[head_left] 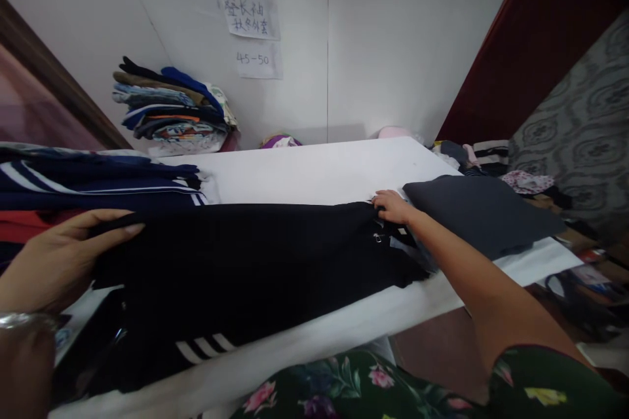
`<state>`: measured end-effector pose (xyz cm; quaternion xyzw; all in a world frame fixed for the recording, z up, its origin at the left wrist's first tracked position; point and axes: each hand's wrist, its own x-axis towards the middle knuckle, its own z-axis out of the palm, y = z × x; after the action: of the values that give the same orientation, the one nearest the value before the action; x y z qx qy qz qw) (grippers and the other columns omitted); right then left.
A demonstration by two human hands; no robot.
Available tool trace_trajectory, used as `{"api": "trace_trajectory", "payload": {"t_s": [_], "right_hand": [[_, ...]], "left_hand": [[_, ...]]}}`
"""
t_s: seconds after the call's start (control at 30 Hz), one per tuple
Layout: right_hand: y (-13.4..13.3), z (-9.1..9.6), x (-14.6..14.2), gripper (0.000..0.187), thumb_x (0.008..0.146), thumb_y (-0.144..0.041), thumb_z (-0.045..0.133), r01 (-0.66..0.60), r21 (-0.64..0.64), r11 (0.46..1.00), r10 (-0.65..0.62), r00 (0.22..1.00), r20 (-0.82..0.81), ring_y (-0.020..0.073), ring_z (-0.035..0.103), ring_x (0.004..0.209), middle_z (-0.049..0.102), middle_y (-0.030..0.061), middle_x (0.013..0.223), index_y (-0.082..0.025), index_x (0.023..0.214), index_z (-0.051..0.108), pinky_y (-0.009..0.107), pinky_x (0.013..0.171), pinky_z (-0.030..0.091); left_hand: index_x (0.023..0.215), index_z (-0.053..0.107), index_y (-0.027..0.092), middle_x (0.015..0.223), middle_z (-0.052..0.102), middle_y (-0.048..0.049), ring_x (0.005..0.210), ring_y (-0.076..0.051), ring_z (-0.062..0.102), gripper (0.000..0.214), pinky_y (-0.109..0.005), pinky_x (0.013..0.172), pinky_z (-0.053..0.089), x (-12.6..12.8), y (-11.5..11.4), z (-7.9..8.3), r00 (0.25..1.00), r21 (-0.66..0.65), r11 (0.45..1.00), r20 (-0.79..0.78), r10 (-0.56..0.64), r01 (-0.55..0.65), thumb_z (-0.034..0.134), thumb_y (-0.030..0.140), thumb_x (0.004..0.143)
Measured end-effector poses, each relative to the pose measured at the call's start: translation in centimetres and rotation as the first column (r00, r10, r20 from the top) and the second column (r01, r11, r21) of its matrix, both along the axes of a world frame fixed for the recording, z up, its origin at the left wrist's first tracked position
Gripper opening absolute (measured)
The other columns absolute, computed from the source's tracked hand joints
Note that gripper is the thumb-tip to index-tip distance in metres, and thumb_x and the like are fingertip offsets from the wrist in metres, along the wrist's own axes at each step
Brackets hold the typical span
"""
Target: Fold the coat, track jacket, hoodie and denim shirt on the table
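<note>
A black garment (246,255) with white stripes near its front edge lies spread across the white table (314,170). My left hand (63,255) grips its left end, fingers curled over the cloth. At the right end, my right hand (390,206) pinches the cloth beside a small metal zip pull (377,237). Both hands hold the garment stretched between them.
A folded pile of navy, striped and red clothes (98,183) sits at the left. A dark grey folded piece (476,209) lies at the right. A stack of folded clothes (171,111) stands against the back wall under two paper notes (253,16). More clothes lie past the table's right edge.
</note>
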<state>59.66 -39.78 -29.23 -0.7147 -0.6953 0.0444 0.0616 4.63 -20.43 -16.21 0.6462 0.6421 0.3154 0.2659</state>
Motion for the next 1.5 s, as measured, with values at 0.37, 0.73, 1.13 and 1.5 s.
{"api": "trace_trajectory", "payload": {"t_s": [0.37, 0.73, 1.13, 1.5], "right_hand": [[-1.0, -1.7, 0.8, 0.022, 0.085, -0.034, 0.055, 0.174, 0.138, 0.975, -0.145, 0.970, -0.195, 0.0245, 0.063, 0.096, 0.072, 0.0075, 0.096, -0.022, 0.091, 0.073, 0.039, 0.090, 0.047], [0.3, -2.2, -0.8, 0.027, 0.084, -0.034, 0.051, 0.386, 0.094, 0.918, -0.387, 0.922, -0.014, 0.0257, 0.065, 0.093, 0.074, 0.0074, 0.096, -0.024, 0.093, 0.074, 0.036, 0.080, 0.047], [1.1, -0.5, -9.1, 0.034, 0.088, -0.035, 0.048, 0.081, 0.298, 0.951, -0.020, 0.979, -0.201, 0.0274, 0.054, 0.121, 0.062, 0.0099, 0.126, -0.022, 0.113, 0.067, 0.046, 0.106, 0.040], [3.5, -3.6, -20.0, 0.060, 0.091, -0.059, 0.041, -0.229, 0.042, 0.973, 0.232, 0.954, -0.190, 0.0292, 0.026, 0.143, 0.036, 0.0104, 0.153, -0.027, 0.143, 0.043, 0.058, 0.115, 0.019]], "left_hand": [[0.073, 0.063, 0.020, 0.068, 0.069, 0.0038, 0.073, -0.015, 0.064, 0.027, -0.023, 0.069, 0.049, 1.7, 3.0, -8.0, 0.946, -0.130, 0.988, -0.302, -0.115, 0.078, 0.069, 0.046, 0.067], [0.108, 0.067, 0.017, 0.108, 0.069, -0.0094, 0.091, -0.023, 0.066, 0.038, -0.032, 0.089, 0.050, 0.6, 4.2, -12.0, 0.838, 0.040, 0.984, -0.531, -0.125, 0.172, 0.055, 0.038, 0.080], [0.117, 0.063, 0.020, 0.120, 0.063, -0.0091, 0.106, -0.023, 0.061, 0.036, -0.031, 0.093, 0.048, 1.0, 3.4, -12.8, 0.785, 0.009, 0.987, -0.608, -0.122, 0.161, 0.049, 0.037, 0.088], [0.117, 0.061, 0.022, 0.124, 0.059, -0.0116, 0.106, -0.026, 0.062, 0.037, -0.034, 0.087, 0.048, 1.3, 3.0, -12.1, 0.753, -0.091, 0.994, -0.649, -0.109, 0.064, 0.047, 0.042, 0.090]]}}
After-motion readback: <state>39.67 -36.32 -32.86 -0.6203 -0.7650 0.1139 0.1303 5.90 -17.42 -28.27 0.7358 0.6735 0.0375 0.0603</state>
